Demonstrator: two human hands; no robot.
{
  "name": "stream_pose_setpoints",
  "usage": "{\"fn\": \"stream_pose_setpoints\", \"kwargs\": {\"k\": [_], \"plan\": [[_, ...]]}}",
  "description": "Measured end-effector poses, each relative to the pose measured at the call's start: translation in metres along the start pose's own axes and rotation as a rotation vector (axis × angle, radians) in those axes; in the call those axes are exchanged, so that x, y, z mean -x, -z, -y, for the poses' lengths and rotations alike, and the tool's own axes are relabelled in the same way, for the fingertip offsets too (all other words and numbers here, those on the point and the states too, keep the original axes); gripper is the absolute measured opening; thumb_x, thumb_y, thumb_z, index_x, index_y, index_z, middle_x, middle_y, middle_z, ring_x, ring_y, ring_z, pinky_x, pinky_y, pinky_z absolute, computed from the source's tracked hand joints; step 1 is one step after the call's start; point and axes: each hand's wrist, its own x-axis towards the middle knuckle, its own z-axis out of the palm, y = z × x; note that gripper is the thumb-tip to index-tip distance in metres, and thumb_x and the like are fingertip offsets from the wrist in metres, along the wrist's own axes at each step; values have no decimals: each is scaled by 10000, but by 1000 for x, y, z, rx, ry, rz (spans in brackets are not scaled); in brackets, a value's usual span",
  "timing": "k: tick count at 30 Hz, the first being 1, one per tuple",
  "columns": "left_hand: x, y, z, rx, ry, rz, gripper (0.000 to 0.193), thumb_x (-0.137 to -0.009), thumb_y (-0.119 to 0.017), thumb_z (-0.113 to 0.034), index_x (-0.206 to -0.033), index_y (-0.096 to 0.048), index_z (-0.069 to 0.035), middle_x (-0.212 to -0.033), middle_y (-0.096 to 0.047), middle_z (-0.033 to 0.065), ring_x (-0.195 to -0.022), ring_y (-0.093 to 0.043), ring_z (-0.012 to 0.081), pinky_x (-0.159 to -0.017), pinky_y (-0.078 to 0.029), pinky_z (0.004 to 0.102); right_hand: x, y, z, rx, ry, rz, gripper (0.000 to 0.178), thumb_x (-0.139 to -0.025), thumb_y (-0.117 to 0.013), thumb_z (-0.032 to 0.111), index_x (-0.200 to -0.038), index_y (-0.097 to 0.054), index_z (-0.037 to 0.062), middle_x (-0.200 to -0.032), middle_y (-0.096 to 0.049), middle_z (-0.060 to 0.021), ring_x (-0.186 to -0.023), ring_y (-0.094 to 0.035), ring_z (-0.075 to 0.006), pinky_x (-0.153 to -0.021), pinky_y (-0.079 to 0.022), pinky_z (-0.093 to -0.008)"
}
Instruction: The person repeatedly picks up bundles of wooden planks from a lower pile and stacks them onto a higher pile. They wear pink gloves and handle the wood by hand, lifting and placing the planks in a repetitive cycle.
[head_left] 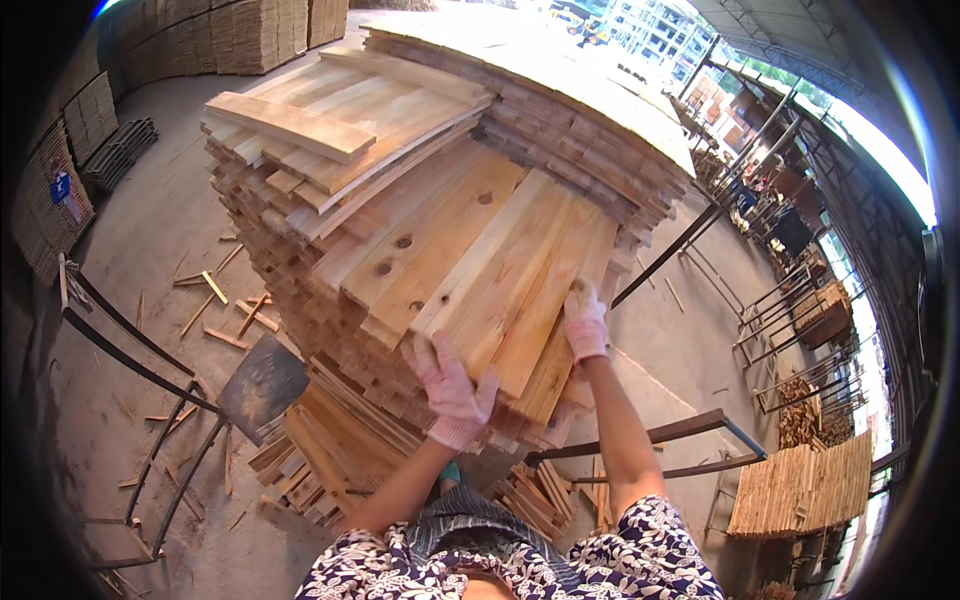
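The gloved left hand [453,388] is slightly blurred; the lower edge cuts off the patterned garment [655,550]; distant yellow machinery [590,32] is too small to identify.

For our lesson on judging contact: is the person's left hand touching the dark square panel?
Apart. The head view shows a plain gap between the left hand and the dark square panel, with stacked boards visible between them.
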Motion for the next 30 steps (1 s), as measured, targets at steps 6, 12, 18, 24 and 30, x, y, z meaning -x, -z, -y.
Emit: {"fn": "stream_pose_setpoints", "kwargs": {"k": [6, 12, 18, 24, 30], "plan": [[-7, 25, -22, 125, -96, 96, 872, -855, -762, -388, -1524, -368, 8, -1464, -386, 356, -1317, -398, 581, -1134, -305, 625, -53, 8, -115, 1180, 457, -59, 503, -935, -530, 84, -1437, -502, 77, -1266, -650, -147, -1009, -659, -272, -837, -548, -392], [67, 159, 48, 86, 507, 398, 635, -886, -699, -338, -1417, -509, -46, -1388, -525, 247, -1227, -542, 435, -1048, -460, 482, 161, 50, 100, -8, 689, -116, 452, -970, -610, 53, -1414, -535, 9, -1312, -594, -196, -1085, -614, -278, -937, -539, -381], [289, 243, 48, -180, 1365, 638, 494, -947, -554, -373, -1367, -574, -113, -1303, -601, 225, -1242, -553, 403, -1053, -455, 455, 327, -74, 62, 65, 709, 1239, 445, -959, -593, 261, -1371, -550, 97, -1159, -622, -220, -1121, -611, -397, -951, -491, -457], [367, 201, 121, -190, 1513, 773, 460, -947, -557, -363, -1339, -592, -125, -1295, -601, 180, -1218, -581, 380, -1043, -466, 479, 340, -304, -152, 376, 476, 1607, 493, -936, -579, 316, -1344, -582, 40, -1231, -665, -233, -1166, -631, -354, -991, -490, -410], [446, 128, 285, -598, 840, 856, 450, -865, -641, -227, -1307, -570, -178, -1318, -553, 122, -1235, -549, 337, -973, -449, 501, 324, -448, -314, 226, -294, 1505, 401, -958, -569, 301, -1268, -606, 49, -844, -652, -85, -719, -606, -181, -641, -492, -315]]}}
